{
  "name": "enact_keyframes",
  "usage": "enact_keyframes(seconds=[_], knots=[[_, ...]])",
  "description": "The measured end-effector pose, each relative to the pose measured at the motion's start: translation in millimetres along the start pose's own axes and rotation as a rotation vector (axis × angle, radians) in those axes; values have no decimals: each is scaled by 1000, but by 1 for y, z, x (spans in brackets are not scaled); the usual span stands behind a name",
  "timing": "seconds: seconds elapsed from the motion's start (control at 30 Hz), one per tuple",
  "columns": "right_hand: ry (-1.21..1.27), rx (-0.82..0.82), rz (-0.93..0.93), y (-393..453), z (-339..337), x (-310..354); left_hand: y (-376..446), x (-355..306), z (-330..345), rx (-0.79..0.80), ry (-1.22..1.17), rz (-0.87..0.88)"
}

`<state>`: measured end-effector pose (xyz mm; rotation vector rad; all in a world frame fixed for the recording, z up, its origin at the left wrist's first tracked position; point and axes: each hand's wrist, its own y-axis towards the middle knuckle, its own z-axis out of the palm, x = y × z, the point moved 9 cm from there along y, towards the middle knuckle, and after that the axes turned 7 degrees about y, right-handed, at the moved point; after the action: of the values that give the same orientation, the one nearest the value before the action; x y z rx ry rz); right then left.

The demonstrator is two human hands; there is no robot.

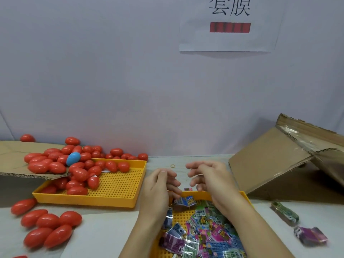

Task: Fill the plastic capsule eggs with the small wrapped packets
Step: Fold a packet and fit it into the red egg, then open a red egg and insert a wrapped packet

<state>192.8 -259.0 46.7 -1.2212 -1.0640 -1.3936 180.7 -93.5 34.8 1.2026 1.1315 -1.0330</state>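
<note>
Nearest, a yellow tray heaped with small wrapped packets, blue, purple, pink and green. Right of it on the grey table, two loose packets: a purple one and a green one. At near left on the table, a cluster of closed red eggs.

Above the far edge of the packet tray, both hands raised side by side, palms facing each other. Left hand with fingers loosely curled, gripping nothing visible. Right hand likewise with fingers relaxed and spread toward the left hand, nothing seen between them. One small packet on the table just beyond the tray, below the fingertips.

Farther left, a second yellow perforated tray with more red eggs piled in its far corner, spilling from a brown cardboard flap; a single blue egg on top of the pile. A rubber band on the table past the hands. At far right, an opened cardboard box. Behind all, a white wall with a printed paper sign
</note>
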Motion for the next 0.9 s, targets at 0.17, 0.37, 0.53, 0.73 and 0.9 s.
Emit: enact_keyframes(seconds=[0.17, 0.37, 0.53, 0.73, 0.9], knots=[[-134, 42, -106, -3, 10, 1, 0, -11, -14, -83, 226, 93], [-159, 9, -107, 0, 4, -6, 20, -29, -28, -202, 516, 151], [-124, -50, -180, -1, -5, 1, 74, -26, -58, -138, 1134, 151], [-82, -81, -193, 3, -11, 5, 111, -6, -90, -46, 1601, 55], [-86, -90, -187, 6, -16, 3, 111, -2, -81, -61, 1647, 72]])
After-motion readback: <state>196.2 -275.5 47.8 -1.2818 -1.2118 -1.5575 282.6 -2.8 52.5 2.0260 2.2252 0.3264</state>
